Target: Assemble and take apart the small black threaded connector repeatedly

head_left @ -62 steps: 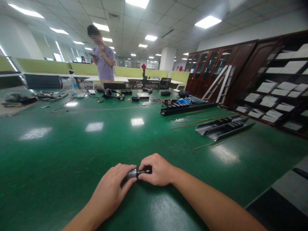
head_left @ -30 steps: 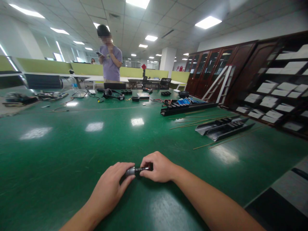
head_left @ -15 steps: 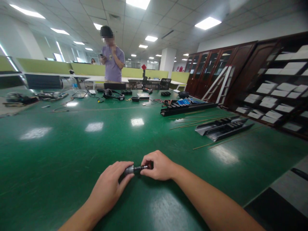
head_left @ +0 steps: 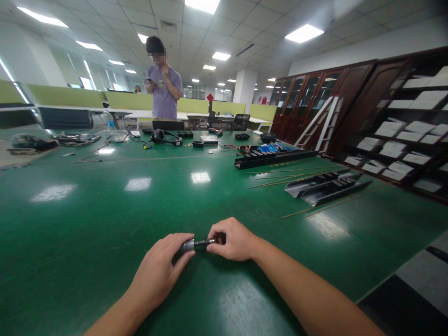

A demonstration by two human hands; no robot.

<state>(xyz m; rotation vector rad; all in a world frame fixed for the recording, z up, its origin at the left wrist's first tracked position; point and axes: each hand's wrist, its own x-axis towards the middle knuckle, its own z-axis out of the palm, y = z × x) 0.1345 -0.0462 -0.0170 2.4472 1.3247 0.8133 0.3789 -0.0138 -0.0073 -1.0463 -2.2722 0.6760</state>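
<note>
My left hand (head_left: pixel 157 266) is closed around a short silver and dark cylinder (head_left: pixel 188 246), with the thumb below and the fingers above it. A thin black shaft (head_left: pixel 200 243) sticks out of the cylinder to the right. Thumb and index finger of my right hand (head_left: pixel 233 240) pinch the shaft's far end, where a small shiny metal part shows. What lies inside the right hand's curl is hidden. Both hands are low over the near middle of the green table (head_left: pixel 168 205). The exact kind of this tool-like piece is too small to tell.
Black metal channels (head_left: pixel 325 186) and thin brass-coloured rods (head_left: pixel 276 182) lie at the right. Farther back are a longer channel (head_left: pixel 273 158), cables and a black headset (head_left: pixel 164 136). A person (head_left: pixel 164 88) stands beyond the table; a stepladder (head_left: pixel 322 123) leans by the cabinets.
My right hand has shifted slightly right, away from the left, and a little more of the black shaft shows between them. The left hand keeps its hold. The view has moved very slightly.
</note>
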